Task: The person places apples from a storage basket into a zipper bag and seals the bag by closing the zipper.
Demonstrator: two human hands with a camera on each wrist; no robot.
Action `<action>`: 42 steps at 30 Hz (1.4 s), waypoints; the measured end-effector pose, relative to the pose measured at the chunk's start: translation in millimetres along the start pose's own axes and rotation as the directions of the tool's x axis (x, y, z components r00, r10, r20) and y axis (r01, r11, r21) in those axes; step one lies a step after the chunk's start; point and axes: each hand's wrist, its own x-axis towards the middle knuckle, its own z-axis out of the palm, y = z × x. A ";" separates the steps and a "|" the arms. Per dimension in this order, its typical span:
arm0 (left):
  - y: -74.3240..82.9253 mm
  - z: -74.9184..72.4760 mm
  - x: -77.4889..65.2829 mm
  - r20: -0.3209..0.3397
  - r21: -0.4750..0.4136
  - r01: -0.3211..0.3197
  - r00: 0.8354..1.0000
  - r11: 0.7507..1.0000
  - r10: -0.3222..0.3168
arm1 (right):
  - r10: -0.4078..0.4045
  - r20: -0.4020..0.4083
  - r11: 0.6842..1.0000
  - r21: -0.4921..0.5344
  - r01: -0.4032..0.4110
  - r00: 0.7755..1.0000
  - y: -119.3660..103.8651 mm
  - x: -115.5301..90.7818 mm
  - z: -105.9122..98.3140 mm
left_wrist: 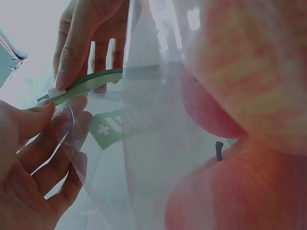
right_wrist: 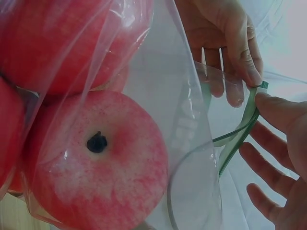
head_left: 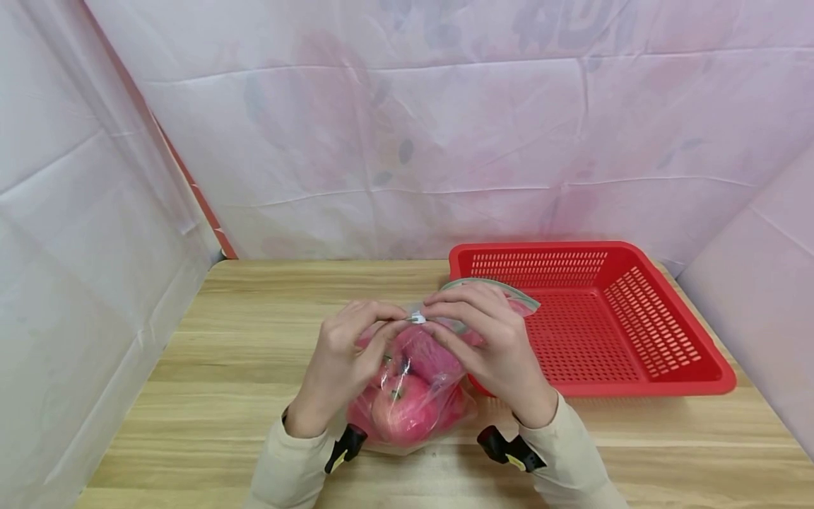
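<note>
A clear zip bag point(head_left: 469, 413) with several red apples point(head_left: 407, 410) stands on the table in front of me. Its green zip strip point(head_left: 502, 288) curves off to the right, open there. At the strip's left end, my left hand point(head_left: 343, 346) pinches the corner between thumb and fingertips. Close beside it, my right hand point(head_left: 490, 336) pinches the strip near a small white slider point(left_wrist: 56, 92). The two hands' fingertips nearly meet in the right wrist view, where the strip end point(right_wrist: 263, 87) shows between them. Apples fill the bag's lower part, one with a dark stem point(right_wrist: 97, 142).
A red plastic basket point(head_left: 687, 387) with slotted walls stands right of the bag, its near left part behind my right hand. The wooden table point(head_left: 210, 367) extends to the left. Pale printed cloth point(head_left: 407, 141) hangs behind and at both sides.
</note>
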 end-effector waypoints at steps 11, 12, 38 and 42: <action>0.5 0.8 -0.5 -0.008 -0.026 0.023 1.000 0.999 -0.023 | 0.003 -0.007 1.000 -0.029 -0.003 1.000 -0.1 -0.7 1.7; 0.5 1.0 -0.5 -0.009 -0.031 0.024 1.000 0.999 -0.024 | 0.004 -0.010 1.000 -0.024 -0.004 1.000 -0.2 -0.8 1.9; -0.5 -3.0 -1.1 -0.027 -0.089 0.046 0.998 0.995 -0.048 | 0.028 0.000 0.995 -0.094 -0.028 1.000 3.9 -5.1 1.4; 0.0 -4.4 -0.9 -0.033 -0.095 0.059 0.998 0.994 -0.062 | 0.040 0.005 0.995 -0.094 -0.039 0.999 4.1 -5.4 0.3</action>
